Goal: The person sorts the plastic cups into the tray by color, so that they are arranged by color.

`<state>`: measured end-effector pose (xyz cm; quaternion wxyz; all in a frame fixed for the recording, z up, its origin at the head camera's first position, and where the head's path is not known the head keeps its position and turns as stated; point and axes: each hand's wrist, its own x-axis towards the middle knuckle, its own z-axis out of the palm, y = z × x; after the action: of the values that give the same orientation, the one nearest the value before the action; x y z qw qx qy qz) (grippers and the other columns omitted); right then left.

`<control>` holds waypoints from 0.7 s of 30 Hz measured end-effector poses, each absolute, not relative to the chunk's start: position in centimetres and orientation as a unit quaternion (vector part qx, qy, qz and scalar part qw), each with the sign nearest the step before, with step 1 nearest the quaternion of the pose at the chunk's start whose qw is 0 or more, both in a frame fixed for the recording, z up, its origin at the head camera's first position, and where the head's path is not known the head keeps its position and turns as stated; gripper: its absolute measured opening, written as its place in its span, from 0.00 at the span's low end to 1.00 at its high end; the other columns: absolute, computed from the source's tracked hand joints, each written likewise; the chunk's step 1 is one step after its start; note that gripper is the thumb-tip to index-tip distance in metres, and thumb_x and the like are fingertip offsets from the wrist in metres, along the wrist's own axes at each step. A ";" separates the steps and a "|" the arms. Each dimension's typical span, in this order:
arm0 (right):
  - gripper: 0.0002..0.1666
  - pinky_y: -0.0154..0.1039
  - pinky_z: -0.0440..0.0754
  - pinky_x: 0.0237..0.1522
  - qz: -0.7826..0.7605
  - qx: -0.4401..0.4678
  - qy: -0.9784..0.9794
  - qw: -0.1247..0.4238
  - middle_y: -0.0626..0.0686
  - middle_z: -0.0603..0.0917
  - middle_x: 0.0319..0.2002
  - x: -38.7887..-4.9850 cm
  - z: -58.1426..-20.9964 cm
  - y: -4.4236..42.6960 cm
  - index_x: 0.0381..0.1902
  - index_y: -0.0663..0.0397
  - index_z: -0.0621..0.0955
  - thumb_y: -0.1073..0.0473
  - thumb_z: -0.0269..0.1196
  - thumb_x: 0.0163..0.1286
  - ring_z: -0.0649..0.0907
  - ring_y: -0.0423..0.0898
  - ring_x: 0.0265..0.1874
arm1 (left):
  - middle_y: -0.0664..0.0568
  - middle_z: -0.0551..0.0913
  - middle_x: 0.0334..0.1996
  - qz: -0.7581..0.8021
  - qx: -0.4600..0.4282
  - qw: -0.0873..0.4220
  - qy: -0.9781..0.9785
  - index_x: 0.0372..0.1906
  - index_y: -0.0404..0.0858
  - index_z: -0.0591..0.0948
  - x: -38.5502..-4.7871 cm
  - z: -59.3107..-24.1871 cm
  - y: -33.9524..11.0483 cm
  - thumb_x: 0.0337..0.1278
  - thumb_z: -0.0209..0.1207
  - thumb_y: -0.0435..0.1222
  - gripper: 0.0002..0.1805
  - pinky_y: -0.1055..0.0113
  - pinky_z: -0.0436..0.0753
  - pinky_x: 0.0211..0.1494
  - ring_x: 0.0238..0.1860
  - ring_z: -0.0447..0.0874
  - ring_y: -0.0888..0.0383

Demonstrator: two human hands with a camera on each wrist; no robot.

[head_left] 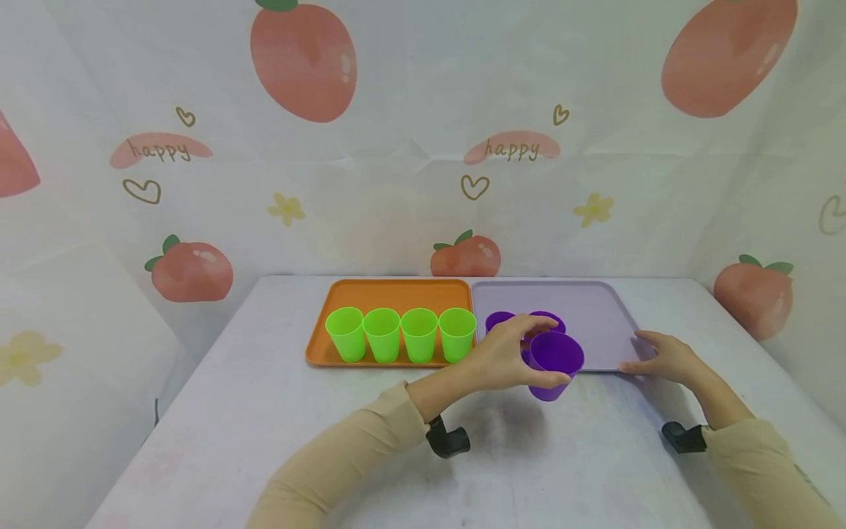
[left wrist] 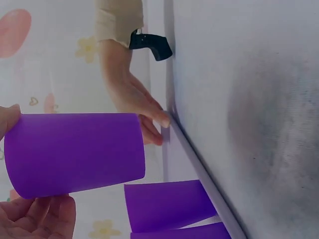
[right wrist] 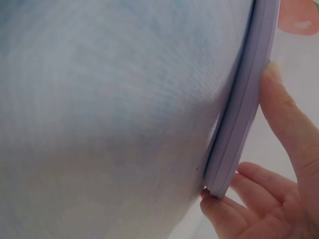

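My left hand (head_left: 505, 356) grips a purple cup (head_left: 555, 360) between thumb and fingers, holding it above the table in front of the lilac tray (head_left: 588, 316). In the left wrist view the held cup (left wrist: 79, 154) lies sideways across the picture. Other purple cups (head_left: 500, 319) stand on the lilac tray behind this hand, which partly hides them. My right hand (head_left: 669, 360) holds the tray's near right corner. The right wrist view shows its thumb (right wrist: 279, 104) on the tray rim (right wrist: 241, 109) and fingertips at the corner.
An orange tray (head_left: 396, 292) sits at the left against the lilac one. Several green cups (head_left: 382, 334) stand in a row along its front. The white table (head_left: 264, 441) extends in front, and a printed cloth (head_left: 396, 88) hangs behind.
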<state>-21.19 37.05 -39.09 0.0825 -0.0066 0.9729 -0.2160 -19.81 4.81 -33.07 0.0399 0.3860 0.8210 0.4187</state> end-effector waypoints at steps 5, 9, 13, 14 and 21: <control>0.60 0.70 0.65 0.56 -0.216 -0.008 0.973 0.082 0.83 0.58 0.60 -21.2 -39.1 37.0 0.63 0.81 0.58 0.40 0.69 0.50 0.62 0.78 0.58 | 0.56 0.79 0.48 0.417 0.386 0.034 0.822 0.55 0.44 0.75 -19.9 -32.6 5.4 0.40 0.70 0.46 0.32 0.85 0.76 0.43 0.44 0.74 0.69; 0.60 0.71 0.66 0.56 -0.215 -0.005 0.973 0.083 0.83 0.58 0.60 -21.1 -39.0 37.0 0.63 0.80 0.58 0.39 0.69 0.50 0.61 0.78 0.58 | 0.57 0.79 0.47 0.414 0.392 0.028 0.821 0.54 0.45 0.76 -20.1 -32.4 5.9 0.40 0.70 0.46 0.30 0.85 0.76 0.43 0.44 0.73 0.70; 0.60 0.71 0.65 0.56 -0.214 0.001 0.973 0.088 0.82 0.58 0.60 -21.1 -39.0 36.9 0.63 0.80 0.58 0.39 0.68 0.51 0.60 0.78 0.59 | 0.57 0.79 0.46 0.420 0.393 0.031 0.818 0.53 0.44 0.76 -20.4 -32.2 6.6 0.39 0.71 0.47 0.31 0.85 0.76 0.43 0.43 0.73 0.71; 0.60 0.71 0.65 0.56 -0.214 0.003 0.973 0.089 0.82 0.57 0.61 -21.1 -39.0 36.9 0.63 0.80 0.58 0.39 0.68 0.51 0.60 0.78 0.59 | 0.58 0.79 0.46 0.421 0.393 0.033 0.817 0.54 0.44 0.75 -20.5 -32.2 6.8 0.39 0.71 0.47 0.31 0.85 0.75 0.43 0.43 0.73 0.71; 0.60 0.72 0.65 0.56 -0.214 0.010 0.972 0.099 0.82 0.56 0.61 -21.2 -38.9 36.9 0.64 0.79 0.57 0.38 0.68 0.52 0.59 0.78 0.59 | 0.57 0.78 0.46 0.414 0.400 0.024 0.817 0.55 0.43 0.75 -20.9 -32.0 7.6 0.39 0.71 0.46 0.32 0.86 0.73 0.43 0.43 0.71 0.70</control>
<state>-21.17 36.88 -38.89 0.0988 0.0103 0.9717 -0.2145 -20.88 7.59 -31.98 0.0238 0.4004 0.8170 0.4143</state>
